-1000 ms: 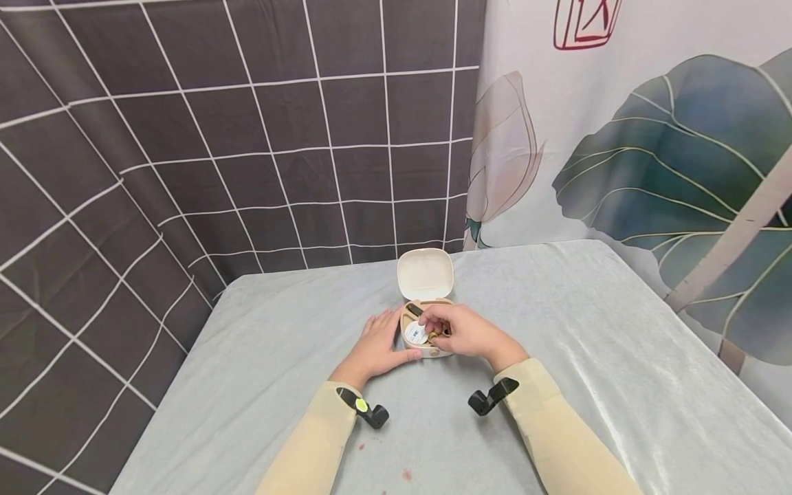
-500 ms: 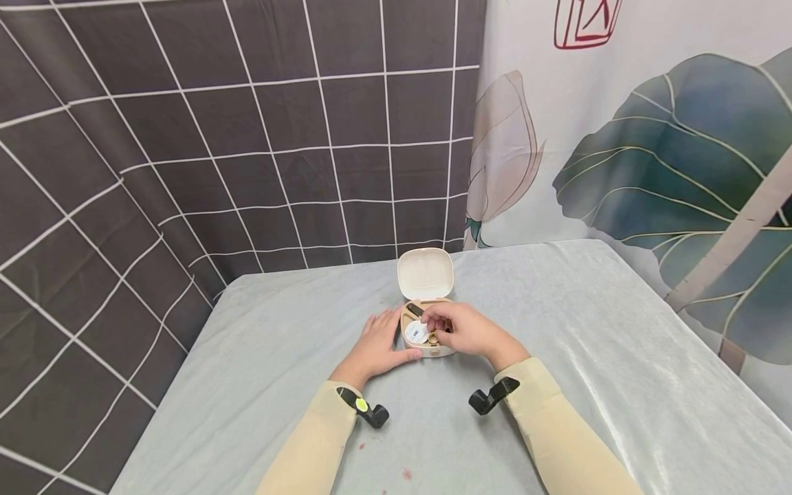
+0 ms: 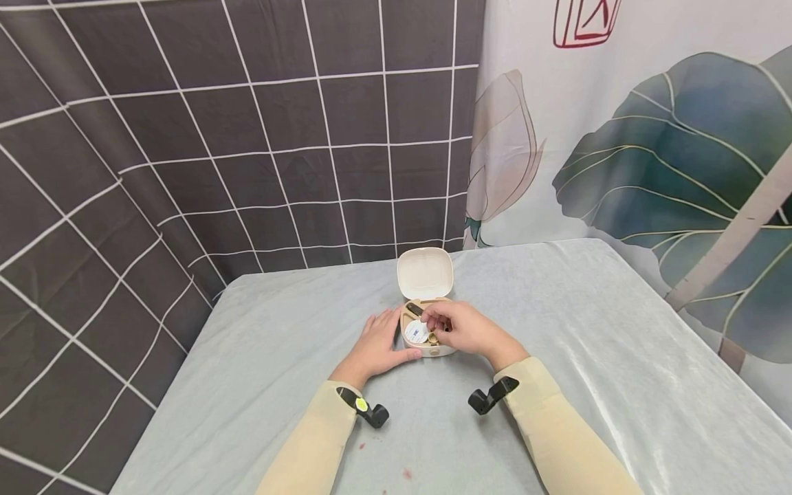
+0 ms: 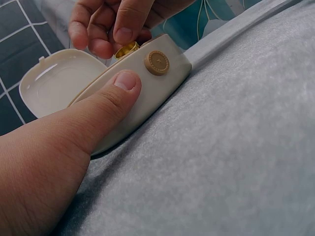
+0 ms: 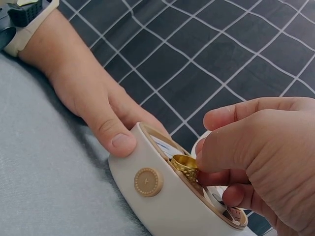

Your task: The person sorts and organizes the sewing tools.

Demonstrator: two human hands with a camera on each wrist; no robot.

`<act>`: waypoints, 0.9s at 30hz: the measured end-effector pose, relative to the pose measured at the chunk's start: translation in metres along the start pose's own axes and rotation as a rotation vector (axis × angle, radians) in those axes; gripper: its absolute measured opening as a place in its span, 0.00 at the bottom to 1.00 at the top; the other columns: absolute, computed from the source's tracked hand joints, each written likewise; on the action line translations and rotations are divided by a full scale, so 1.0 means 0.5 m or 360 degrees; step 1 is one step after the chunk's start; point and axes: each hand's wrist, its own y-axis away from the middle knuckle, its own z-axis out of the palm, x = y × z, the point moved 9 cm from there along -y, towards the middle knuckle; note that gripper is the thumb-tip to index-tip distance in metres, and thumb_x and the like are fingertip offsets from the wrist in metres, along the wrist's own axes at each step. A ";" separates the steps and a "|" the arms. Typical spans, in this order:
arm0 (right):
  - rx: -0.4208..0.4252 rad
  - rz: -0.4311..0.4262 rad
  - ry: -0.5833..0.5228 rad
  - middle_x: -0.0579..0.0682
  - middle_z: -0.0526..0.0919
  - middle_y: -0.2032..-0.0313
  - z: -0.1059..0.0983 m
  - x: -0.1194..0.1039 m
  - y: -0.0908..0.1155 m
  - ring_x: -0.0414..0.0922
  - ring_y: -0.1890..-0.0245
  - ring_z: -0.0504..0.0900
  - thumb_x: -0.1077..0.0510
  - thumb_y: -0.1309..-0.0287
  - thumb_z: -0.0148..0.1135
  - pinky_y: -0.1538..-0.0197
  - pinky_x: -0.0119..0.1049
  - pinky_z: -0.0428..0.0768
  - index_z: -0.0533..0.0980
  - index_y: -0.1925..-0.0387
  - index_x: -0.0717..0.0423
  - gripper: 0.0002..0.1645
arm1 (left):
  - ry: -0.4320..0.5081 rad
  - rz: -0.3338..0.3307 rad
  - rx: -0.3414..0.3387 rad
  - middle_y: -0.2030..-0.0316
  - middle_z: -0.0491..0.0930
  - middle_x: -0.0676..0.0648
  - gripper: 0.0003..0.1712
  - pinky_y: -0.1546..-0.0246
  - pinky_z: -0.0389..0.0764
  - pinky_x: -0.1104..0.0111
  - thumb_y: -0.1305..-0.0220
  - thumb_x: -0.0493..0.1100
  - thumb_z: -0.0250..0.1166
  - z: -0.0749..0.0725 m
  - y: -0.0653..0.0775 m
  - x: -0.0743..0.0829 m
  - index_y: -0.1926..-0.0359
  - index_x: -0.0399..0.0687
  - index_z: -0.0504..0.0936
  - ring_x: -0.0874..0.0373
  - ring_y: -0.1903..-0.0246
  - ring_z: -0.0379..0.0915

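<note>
A small cream box [image 3: 436, 351] stands on the table with its lid [image 3: 425, 273] raised at the back. My left hand [image 3: 373, 347] holds its left side, thumb laid along the front wall beside a tan round button [image 4: 157, 63]. My right hand [image 3: 473, 330] reaches over the right part of the box. Its thumb and finger pinch a gold thimble ring [image 5: 185, 164] with a dimpled outer face, at the level of the box rim. Inside lie a white disc [image 3: 416, 333] with blue print and a small dark item [image 3: 414, 309]. My right hand hides the rest of the contents.
A grey-blue cloth [image 3: 297, 330] covers the table. Behind it hang a dark curtain [image 3: 278, 137] with white grid lines and a white curtain printed with a large lotus leaf [image 3: 674, 144]. Both wrists wear black camera mounts.
My right fingers have shifted very slightly, and more of the white disc and the thimble ring shows beside them. My left hand and the box stay in place.
</note>
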 end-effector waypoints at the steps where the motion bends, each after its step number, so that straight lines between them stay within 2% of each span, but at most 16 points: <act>1: 0.0002 -0.0001 -0.0004 0.45 0.80 0.70 0.000 -0.001 0.000 0.39 0.68 0.78 0.75 0.48 0.61 0.63 0.34 0.81 0.80 0.59 0.59 0.15 | -0.0001 -0.0004 -0.0002 0.23 0.57 0.43 0.61 0.24 0.45 0.46 0.42 0.76 0.62 0.000 0.000 0.000 0.20 0.49 0.50 0.45 0.23 0.49; 19: -0.0018 0.0072 -0.0005 0.47 0.81 0.69 0.001 0.002 -0.003 0.41 0.67 0.78 0.76 0.50 0.60 0.62 0.35 0.80 0.80 0.59 0.58 0.17 | -0.0006 -0.0017 -0.0017 0.23 0.57 0.43 0.62 0.24 0.44 0.47 0.42 0.77 0.62 0.001 0.000 0.000 0.20 0.49 0.49 0.46 0.23 0.49; 27: -0.0016 0.0040 0.0042 0.45 0.80 0.70 0.000 -0.001 -0.004 0.40 0.68 0.79 0.75 0.49 0.62 0.63 0.34 0.80 0.80 0.59 0.58 0.16 | -0.0015 -0.0022 -0.0012 0.23 0.57 0.43 0.63 0.24 0.44 0.47 0.42 0.78 0.61 0.004 -0.003 -0.004 0.20 0.48 0.49 0.46 0.23 0.48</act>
